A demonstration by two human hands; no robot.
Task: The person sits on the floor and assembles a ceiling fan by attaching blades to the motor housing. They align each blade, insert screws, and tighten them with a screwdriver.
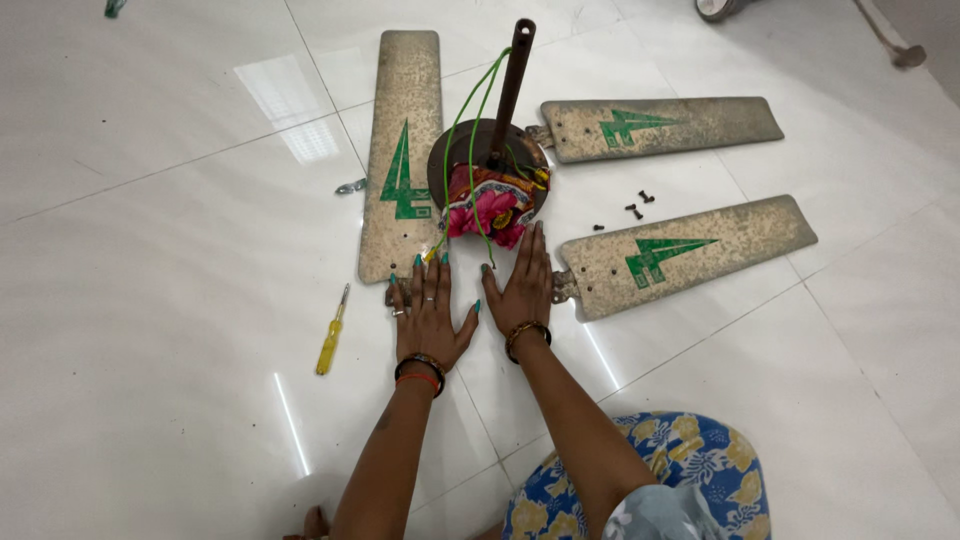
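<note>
White tile lies under both my palms: left hand [430,318] and right hand [522,290] flat, fingers spread, holding nothing, just before the cloth-wrapped fan motor [490,195]. I'd best press evenly, keeping clear of the loose screws [636,205].

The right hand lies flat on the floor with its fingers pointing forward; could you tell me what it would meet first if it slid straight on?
Probably the pink cloth around the fan motor, just beyond the right hand.

Fan motor [490,185] between blades [402,160]
</note>
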